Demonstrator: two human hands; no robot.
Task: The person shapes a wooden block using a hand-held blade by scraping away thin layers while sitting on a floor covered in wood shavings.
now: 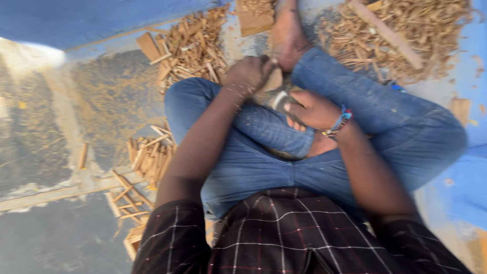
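Observation:
I sit cross-legged on the ground in blue jeans (253, 152). My left hand (247, 75) is closed around a pale piece of wood (274, 81) held by my bare foot (287, 38). My right hand (313, 109), with a beaded bracelet on the wrist, grips a tool with a grey metal blade (280, 100) that rests against the wood. The frame is blurred, so the tool's exact shape is unclear.
Heaps of wood chips and splinters lie at the upper left (190, 48), upper right (406, 35) and beside my left knee (149, 157). A long wooden stick (388, 33) lies on the right heap. Sawdust covers the ground at left (111, 96). A small wooden block (253, 20) sits beyond my foot.

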